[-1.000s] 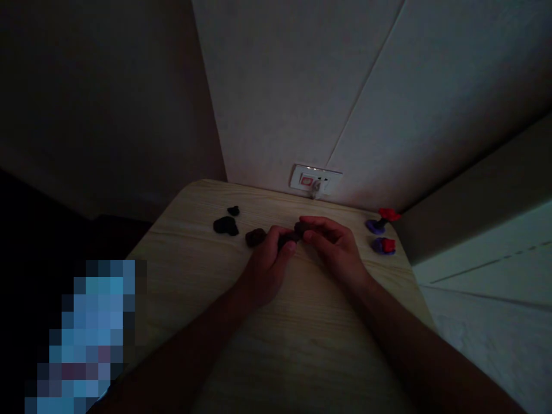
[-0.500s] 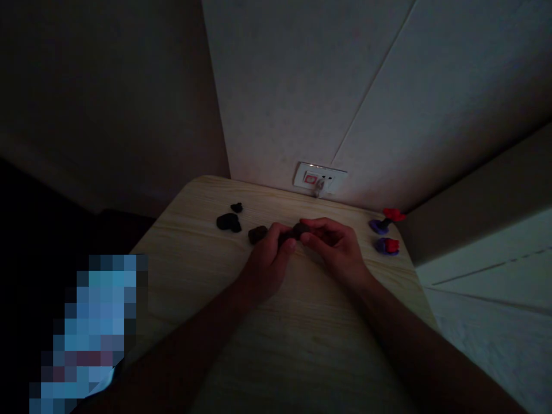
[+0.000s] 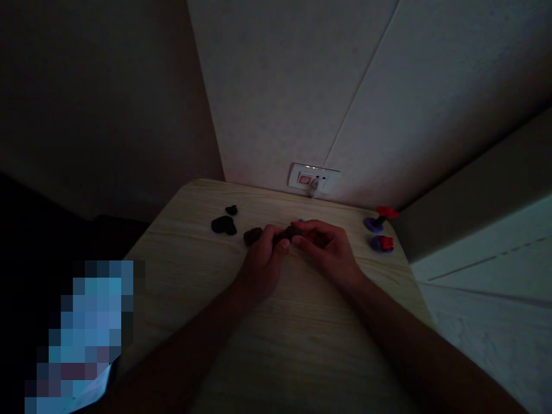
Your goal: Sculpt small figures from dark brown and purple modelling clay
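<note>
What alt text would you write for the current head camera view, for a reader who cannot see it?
A person's left grip and right grip hold dark material over a wood-grained table. To the left lie two black pieces and a dark lump; near the right edge are two red-and-purple pieces.

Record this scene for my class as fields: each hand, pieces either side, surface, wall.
Left hand: gripping dark, lumpy material, mostly hidden
Right hand: pinching a dark, rounded lump
Left side: dark, blocky lump beside the left hand; larger black, irregular piece; smaller black piece
Right side: red-topped piece with dark stem and purple base; low red-and-purple piece
Surface: pale wood-grain tabletop
Wall: white rectangular socket plate
Unclear: whether held parts join
</note>
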`<control>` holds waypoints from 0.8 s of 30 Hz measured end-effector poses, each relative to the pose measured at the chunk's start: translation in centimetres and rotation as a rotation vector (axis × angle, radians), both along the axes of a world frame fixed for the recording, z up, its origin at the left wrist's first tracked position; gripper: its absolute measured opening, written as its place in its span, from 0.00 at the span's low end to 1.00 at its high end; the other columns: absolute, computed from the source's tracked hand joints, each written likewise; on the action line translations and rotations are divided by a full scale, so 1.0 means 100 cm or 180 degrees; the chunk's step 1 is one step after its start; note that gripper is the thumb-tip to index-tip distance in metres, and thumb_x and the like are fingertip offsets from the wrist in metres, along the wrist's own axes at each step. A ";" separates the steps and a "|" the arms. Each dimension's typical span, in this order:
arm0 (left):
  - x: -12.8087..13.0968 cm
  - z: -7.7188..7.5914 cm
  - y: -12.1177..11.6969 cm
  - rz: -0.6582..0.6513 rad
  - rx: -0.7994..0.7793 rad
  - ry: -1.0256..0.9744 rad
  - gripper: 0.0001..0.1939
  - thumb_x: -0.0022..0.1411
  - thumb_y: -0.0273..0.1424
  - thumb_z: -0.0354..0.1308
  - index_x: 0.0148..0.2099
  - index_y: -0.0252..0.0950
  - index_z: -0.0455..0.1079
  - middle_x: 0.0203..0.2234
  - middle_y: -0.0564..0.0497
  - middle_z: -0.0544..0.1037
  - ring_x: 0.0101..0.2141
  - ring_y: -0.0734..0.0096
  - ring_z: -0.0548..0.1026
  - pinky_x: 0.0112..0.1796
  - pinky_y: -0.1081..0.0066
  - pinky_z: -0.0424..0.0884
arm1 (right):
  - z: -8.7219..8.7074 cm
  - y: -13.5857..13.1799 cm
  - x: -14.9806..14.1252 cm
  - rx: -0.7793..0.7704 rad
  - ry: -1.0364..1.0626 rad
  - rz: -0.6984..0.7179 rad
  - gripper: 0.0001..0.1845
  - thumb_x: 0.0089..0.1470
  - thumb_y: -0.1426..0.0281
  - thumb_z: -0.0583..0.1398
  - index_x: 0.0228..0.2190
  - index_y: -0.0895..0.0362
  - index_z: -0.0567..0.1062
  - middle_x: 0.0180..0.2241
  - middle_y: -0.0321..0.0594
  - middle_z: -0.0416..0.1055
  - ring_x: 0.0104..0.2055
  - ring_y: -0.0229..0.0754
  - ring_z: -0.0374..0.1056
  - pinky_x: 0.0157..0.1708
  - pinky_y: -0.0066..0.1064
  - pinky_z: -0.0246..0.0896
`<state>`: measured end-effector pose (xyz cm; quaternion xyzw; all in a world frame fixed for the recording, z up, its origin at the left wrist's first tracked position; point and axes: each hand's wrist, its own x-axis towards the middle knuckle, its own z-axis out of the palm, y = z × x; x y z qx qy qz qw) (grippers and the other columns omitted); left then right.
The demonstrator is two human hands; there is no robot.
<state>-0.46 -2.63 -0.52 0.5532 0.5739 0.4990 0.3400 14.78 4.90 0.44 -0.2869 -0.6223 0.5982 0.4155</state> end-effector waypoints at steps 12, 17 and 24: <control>0.003 -0.004 0.003 -0.0190 -0.0039 -0.1008 0.14 0.69 0.42 0.52 0.45 0.37 0.68 0.32 0.50 0.74 0.31 0.68 0.69 0.32 0.68 0.62 | -0.004 -0.001 0.000 -0.0150 0.0386 -0.0141 0.17 0.50 0.66 0.71 0.45 0.49 0.82 0.34 0.35 0.80 0.33 0.38 0.74 0.38 0.32 0.70; 0.003 -0.004 0.004 -0.0298 -0.0094 -0.1402 0.12 0.68 0.40 0.53 0.44 0.37 0.69 0.29 0.53 0.72 0.26 0.73 0.63 0.28 0.71 0.58 | -0.008 0.000 0.000 -0.0493 0.0686 0.0052 0.16 0.53 0.66 0.68 0.45 0.50 0.82 0.37 0.38 0.80 0.32 0.38 0.72 0.38 0.33 0.69; 0.001 -0.002 0.006 -0.0278 -0.0245 -0.1966 0.14 0.60 0.38 0.56 0.44 0.34 0.69 0.28 0.51 0.73 0.23 0.75 0.62 0.25 0.72 0.55 | -0.007 0.000 -0.006 -0.0878 0.0725 -0.0189 0.18 0.47 0.65 0.72 0.41 0.53 0.80 0.35 0.38 0.80 0.30 0.38 0.73 0.33 0.32 0.69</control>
